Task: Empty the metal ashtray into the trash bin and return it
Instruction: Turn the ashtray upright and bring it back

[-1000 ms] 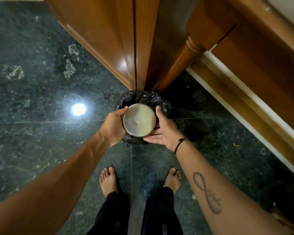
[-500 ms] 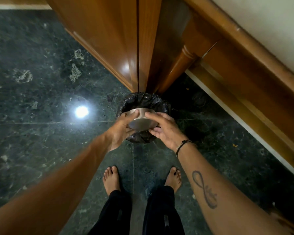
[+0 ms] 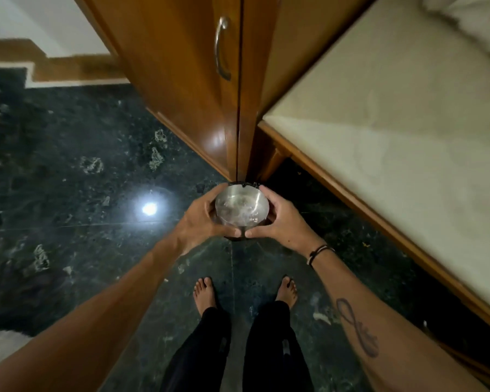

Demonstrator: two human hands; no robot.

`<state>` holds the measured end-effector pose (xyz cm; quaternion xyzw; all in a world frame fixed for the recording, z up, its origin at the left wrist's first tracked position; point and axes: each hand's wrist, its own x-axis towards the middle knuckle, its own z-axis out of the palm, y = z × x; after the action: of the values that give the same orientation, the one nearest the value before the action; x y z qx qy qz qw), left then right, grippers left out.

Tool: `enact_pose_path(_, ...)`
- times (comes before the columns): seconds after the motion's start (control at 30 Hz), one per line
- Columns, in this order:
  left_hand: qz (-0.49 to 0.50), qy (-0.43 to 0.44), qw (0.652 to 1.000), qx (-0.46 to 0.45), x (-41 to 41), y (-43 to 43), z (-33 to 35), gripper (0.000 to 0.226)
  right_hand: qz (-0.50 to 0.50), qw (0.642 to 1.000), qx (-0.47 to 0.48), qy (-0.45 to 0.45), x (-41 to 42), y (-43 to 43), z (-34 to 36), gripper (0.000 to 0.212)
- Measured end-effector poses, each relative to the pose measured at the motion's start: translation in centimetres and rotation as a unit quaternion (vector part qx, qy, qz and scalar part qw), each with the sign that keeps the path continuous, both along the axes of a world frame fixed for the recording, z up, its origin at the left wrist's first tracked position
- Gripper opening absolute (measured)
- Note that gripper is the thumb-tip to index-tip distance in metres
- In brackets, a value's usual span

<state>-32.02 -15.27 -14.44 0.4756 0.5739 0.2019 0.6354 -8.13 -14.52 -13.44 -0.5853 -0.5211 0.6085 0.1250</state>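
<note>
The round metal ashtray [image 3: 241, 205] faces up toward me, its shiny inside showing only faint residue. My left hand [image 3: 203, 219] cups its left side and my right hand [image 3: 280, 220] cups its right side, fingertips meeting under its near rim. The trash bin with its black liner [image 3: 245, 183] sits on the floor directly below and is almost wholly hidden by the ashtray and hands; only a sliver of its far rim shows.
A wooden wardrobe [image 3: 181, 80] with a metal handle [image 3: 221, 49] stands just behind the bin. A bed with a pale mattress [image 3: 393, 123] in a wooden frame runs along the right. My bare feet [image 3: 205, 292] stand on dark green marble floor [image 3: 68, 165].
The ashtray has gone from upside down over the bin to mouth up and risen toward me. The view has lifted, so the wardrobe handle and mattress now show.
</note>
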Motion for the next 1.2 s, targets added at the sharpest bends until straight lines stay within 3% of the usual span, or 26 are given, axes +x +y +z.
enact_pose_path(0.07, -0.021, 0.025, 0.998, 0.057, -0.3, 0.2, 4.5, 0.103, 0.01, 0.998, 0.055, -0.028, -0.2, 0.1, 5.3, 0.134)
enact_pose_path(0.2, -0.054, 0.07, 0.985, 0.146, -0.2, 1.3, 11.9, 0.125, 0.031, 0.989, 0.131, -0.065, 0.4, 0.2, 13.3, 0.133)
enact_pose_path(0.33, -0.08, 0.074, 0.968, 0.227, 2.6, 3.0, 18.3, 0.126, 0.002, 0.981, 0.168, -0.092, 2.5, 0.3, 20.1, 0.131)
enact_pose_path(0.5, -0.14, 0.097, 0.952, 0.256, 9.7, 6.9, 23.1, 0.13, -0.059, 0.973, 0.191, -0.116, 8.8, 1.7, 24.9, 0.13)
enact_pose_path(0.8, -0.158, 0.114, 0.953, 0.232, 25.4, 13.8, 21.9, 0.133, -0.07, 0.973, 0.18, -0.128, 23.5, 8.4, 22.4, 0.128)
enact_pose_path(1.2, -0.098, 0.19, 0.95, 0.225, 32.3, 16.0, 14.2, 0.127, 0.01, 0.966, 0.197, -0.169, 29.5, 13.7, 14.7, 0.124)
